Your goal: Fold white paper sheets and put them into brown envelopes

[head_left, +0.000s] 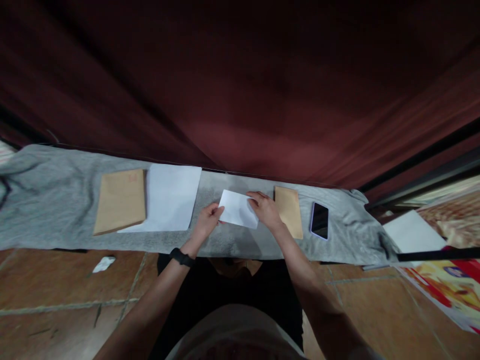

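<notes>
Your left hand (207,220) and right hand (265,209) are holding a small paper (237,210); the larger sheet (173,196) is lying untouched.

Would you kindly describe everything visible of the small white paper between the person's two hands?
The small white rectangular paper looks plain and nearly flat, with no markings discernible. It lies slightly askew over grey cloth, its right end angled toward the person. The left hand pinches its left edge; the right hand touches its upper right corner.
</notes>
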{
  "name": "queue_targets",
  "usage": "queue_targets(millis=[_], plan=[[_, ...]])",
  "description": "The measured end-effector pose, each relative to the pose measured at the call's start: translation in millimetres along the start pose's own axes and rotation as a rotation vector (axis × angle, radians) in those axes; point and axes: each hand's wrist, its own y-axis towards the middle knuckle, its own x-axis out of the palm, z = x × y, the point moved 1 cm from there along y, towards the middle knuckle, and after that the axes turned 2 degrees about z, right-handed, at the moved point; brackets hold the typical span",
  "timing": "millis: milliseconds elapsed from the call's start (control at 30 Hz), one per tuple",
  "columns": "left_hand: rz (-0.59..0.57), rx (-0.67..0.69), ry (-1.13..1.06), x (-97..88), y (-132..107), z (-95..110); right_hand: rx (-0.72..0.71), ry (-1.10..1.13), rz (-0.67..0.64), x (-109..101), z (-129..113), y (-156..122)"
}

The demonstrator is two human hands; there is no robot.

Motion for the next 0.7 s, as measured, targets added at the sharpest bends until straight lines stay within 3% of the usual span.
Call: queue_targets(millis=[100,200,400,700], plan=[[0.010,-0.132,-0.070,11.1,-2,-8,0.056,-0.016,0.052,17,1,-2],[0.015,-0.187,-0.052,18.3,-2,-21,0.069,0.049,0.056,48,-9,-17],[0.018,-0.224,0.044,10.2,2,-34,0.038,0.024,-0.008,100,-36,-45],[0.010,-0.247,0.189,2.5,14,-36,0.080,-0.059,-0.016,111,-43,-40]])
